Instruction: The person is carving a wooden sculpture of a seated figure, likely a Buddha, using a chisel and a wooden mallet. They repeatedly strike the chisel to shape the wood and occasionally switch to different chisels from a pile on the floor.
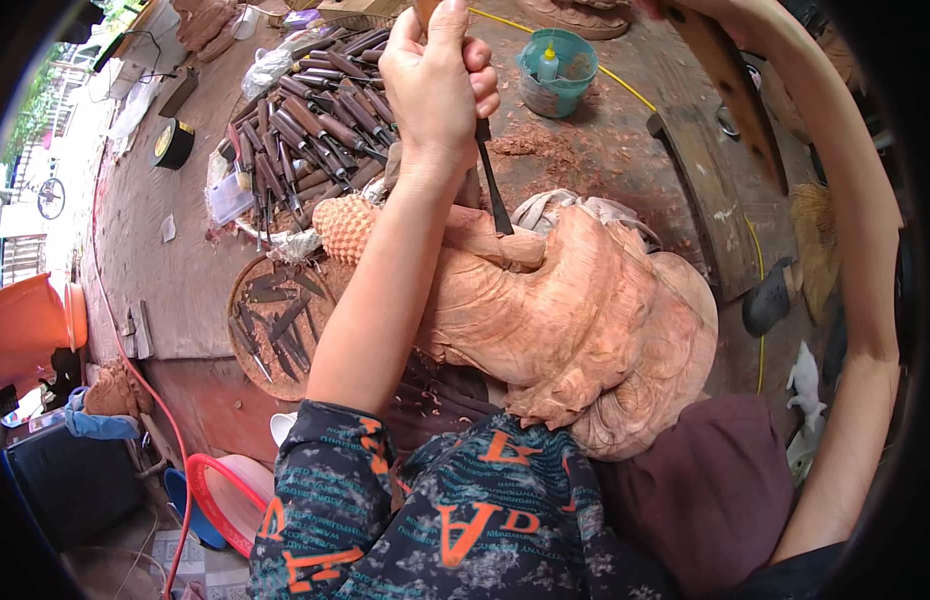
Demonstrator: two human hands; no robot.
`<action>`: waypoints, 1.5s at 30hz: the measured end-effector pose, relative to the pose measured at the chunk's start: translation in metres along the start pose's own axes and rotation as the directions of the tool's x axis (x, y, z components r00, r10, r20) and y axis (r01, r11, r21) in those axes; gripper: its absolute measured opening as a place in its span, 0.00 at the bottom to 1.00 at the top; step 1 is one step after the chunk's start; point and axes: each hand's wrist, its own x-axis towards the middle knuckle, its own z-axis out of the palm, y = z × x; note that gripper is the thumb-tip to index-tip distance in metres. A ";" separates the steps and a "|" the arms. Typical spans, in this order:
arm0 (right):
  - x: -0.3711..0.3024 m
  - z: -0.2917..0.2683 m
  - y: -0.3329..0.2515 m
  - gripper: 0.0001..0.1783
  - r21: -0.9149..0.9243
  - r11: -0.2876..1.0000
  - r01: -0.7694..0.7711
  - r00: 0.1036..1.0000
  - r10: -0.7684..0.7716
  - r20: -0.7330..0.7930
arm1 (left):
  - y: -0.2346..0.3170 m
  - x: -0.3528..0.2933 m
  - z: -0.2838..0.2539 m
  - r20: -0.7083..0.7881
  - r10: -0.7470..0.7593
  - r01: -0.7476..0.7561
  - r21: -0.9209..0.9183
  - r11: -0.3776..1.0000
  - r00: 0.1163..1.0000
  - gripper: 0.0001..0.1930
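Large orange letters and smaller teal print run across the dark shirt; a yellow label on the black tin is too small to read. The hands are well apart. The left hand, its forearm slanting up across the view, is wrapped around the chisel, which stands nearly upright, tip against the carving. The right arm arcs up along the right side; its hand, partly cut off above, grips one end of a wooden bar that points downward. The carving lies in front of the person at the near edge of the tabletop, between a round tray of blades and the brown cloth. Beyond it, chip-strewn tabletop stretches from the tool pile to a plank, with a teal bucket farther back.
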 end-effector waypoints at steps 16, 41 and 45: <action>0.003 0.036 -0.015 0.16 0.008 0.993 -0.117 0.903 0.110 -0.416 | 0.003 -0.008 -0.018 -0.006 0.140 -0.140 -0.036 0.990 0.990 0.10; -0.044 0.046 -0.041 0.28 -0.476 0.873 -0.112 0.950 -0.046 -0.308 | 0.010 -0.020 0.016 0.054 0.093 -0.088 -0.089 0.992 0.994 0.06; -0.037 0.067 -0.035 0.30 -0.347 0.930 0.120 0.847 -0.278 -0.453 | 0.012 -0.023 0.007 0.043 0.147 -0.145 -0.044 0.988 0.988 0.06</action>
